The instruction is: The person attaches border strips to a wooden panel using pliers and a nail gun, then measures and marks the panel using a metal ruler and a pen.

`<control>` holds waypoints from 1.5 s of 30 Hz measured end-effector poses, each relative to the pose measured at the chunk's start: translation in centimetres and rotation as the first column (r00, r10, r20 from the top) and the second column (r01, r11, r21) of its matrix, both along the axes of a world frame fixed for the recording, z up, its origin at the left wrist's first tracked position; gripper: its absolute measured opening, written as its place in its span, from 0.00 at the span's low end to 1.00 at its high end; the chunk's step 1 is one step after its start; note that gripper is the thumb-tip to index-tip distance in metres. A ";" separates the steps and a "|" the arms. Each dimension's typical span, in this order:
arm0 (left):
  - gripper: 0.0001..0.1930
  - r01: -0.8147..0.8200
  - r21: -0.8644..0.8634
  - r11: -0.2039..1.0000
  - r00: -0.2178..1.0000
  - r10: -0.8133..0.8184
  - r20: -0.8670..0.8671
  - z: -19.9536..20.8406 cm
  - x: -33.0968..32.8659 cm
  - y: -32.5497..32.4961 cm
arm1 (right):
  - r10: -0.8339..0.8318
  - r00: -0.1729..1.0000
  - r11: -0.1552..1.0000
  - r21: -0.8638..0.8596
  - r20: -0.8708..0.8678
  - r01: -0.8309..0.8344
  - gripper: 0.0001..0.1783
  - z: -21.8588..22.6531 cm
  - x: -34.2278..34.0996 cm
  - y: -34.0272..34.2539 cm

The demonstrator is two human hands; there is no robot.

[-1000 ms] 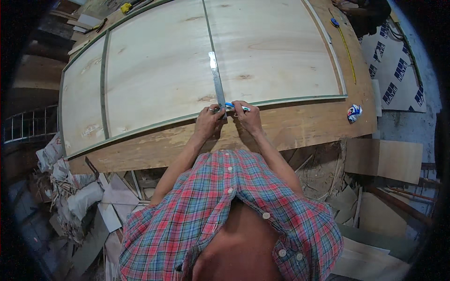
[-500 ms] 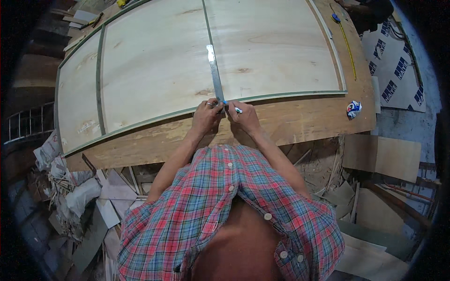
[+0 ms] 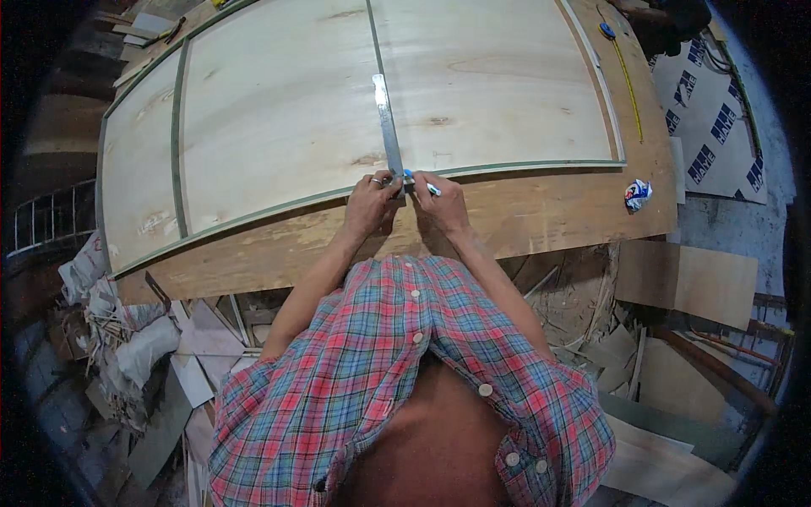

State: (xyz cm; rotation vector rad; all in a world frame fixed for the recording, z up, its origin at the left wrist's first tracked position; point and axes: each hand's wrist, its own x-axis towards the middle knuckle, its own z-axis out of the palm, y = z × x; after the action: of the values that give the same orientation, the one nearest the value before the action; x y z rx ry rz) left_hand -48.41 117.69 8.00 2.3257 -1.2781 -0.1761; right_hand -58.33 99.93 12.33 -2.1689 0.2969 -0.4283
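A large pale plywood panel (image 3: 279, 101) with thin green edge strips and crosswise strips lies on a wooden workbench (image 3: 524, 207). Across its near edge rests a metal try square (image 3: 386, 118), the blade pointing away from me beside the middle strip. My left hand (image 3: 369, 203), with a ring on one finger, grips the square's near end. My right hand (image 3: 443, 205) is closed round a white marker pen (image 3: 432, 189) with a blue tip end, which touches the panel's near edge just right of the square. The fingertips partly cover the square's near end.
On the bench's right lie a blue tape measure (image 3: 606, 32) with its yellow blade drawn out and a crumpled blue-white packet (image 3: 638, 195). Wood offcuts (image 3: 198, 384) and white sacks (image 3: 145, 351) crowd the floor below. Someone in dark clothing (image 3: 676, 21) is at the far right.
The pen in my right hand has shifted slightly away from me and tilted lower. My left hand stays on the square, and the whole view has moved a little.
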 end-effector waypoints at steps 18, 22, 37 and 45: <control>0.26 -0.020 -0.010 1.000 1.000 0.020 -0.002 -0.4 0.0 -0.1 | -0.061 0.995 0.987 0.146 -0.077 0.072 0.13 -0.1 -2.9 0.8; 0.27 -0.013 -0.021 1.000 1.000 0.013 -0.021 -0.7 0.0 -0.1 | -0.012 0.997 0.989 0.148 -0.074 0.022 0.12 -1.0 -2.0 0.4; 0.23 -0.204 -0.185 0.961 0.979 0.203 -0.029 1.5 -2.6 1.4 | -0.043 0.979 0.971 0.224 -0.198 0.088 0.14 -0.4 -7.0 -0.1; 0.23 -0.487 -0.271 0.830 0.853 0.384 -0.354 5.4 -6.0 8.6 | -0.012 0.979 0.934 0.347 -0.202 0.083 0.18 -1.6 -8.3 -1.9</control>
State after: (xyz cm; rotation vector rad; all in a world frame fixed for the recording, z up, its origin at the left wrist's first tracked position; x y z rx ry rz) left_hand -54.37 126.27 13.41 2.1145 -0.5491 -0.1106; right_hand -66.58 98.02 10.73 -1.8520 0.4983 -0.1678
